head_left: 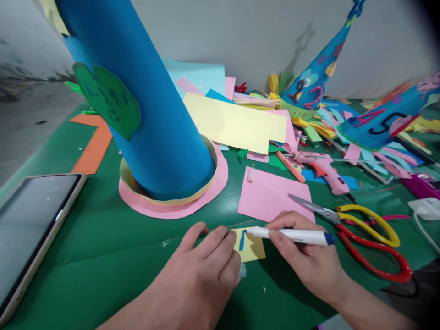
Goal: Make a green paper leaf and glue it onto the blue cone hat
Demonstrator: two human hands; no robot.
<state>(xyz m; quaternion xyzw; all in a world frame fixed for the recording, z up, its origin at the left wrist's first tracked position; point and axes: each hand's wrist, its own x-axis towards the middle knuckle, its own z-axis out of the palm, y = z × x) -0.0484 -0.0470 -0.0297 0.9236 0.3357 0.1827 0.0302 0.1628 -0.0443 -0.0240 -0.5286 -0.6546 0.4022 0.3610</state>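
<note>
A white marker [292, 235] with a dark blue end is pinched in my right hand [309, 261], its tip on a small yellow paper piece [256, 250]. The paper bears one thick blue stroke near its middle. My left hand [209, 270] has its fingers curled together over the paper's left edge, holding it against the table. Beneath those fingers a small pale bluish scrap [242, 270] peeks out; I cannot tell what it is. Just beyond both hands lies a pink paper sheet [271, 195]. Scissors [357, 229] with yellow and red handles rest beside my right hand.
A tall blue paper hat [161, 133] with a pink brim stands left of centre. A phone [34, 224] lies at the left. Farther back are a pink glue gun [319, 167], decorated blue cones [309, 82], a yellow sheet [237, 121] and coloured scraps on the green table [113, 256].
</note>
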